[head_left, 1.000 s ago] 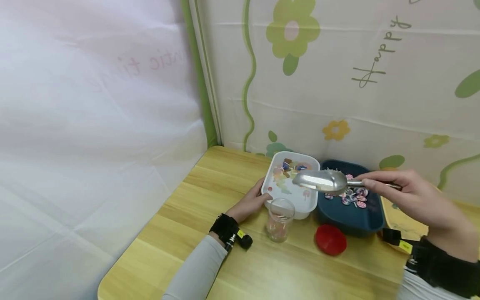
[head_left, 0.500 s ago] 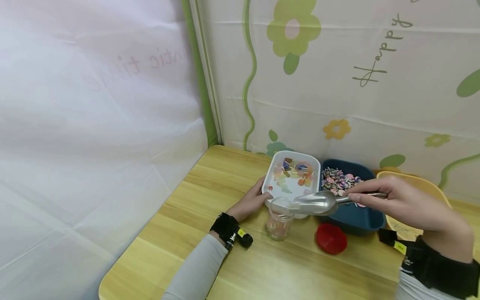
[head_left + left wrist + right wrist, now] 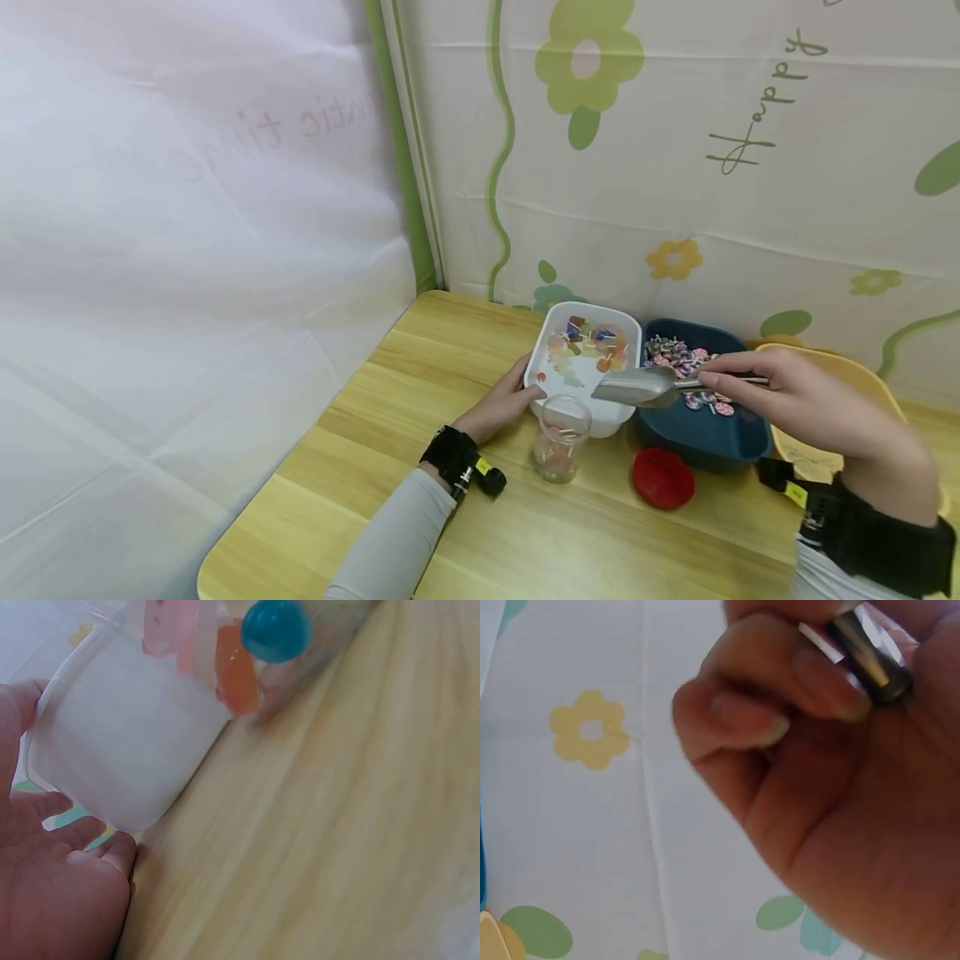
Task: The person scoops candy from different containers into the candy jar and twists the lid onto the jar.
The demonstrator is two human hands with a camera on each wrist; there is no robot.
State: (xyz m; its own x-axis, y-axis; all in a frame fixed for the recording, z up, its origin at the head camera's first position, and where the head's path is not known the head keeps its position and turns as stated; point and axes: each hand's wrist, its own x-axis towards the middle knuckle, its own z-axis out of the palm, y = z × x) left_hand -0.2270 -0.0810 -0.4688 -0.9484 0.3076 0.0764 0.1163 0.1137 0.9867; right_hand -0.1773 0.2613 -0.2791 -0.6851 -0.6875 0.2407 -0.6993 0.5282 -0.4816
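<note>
Beside the cup (image 3: 555,460), no longer over it: scoop (image 3: 639,388) in curled right fingers (image 3: 739,716), left fingers (image 3: 79,831) round tray (image 3: 127,735).

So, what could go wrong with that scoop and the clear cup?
The left hand holds the white box, not the clear cup, so a knock from the scoop might tip the cup over. Anything poured could also miss the cup's mouth and land on the table or in the box behind.
</note>
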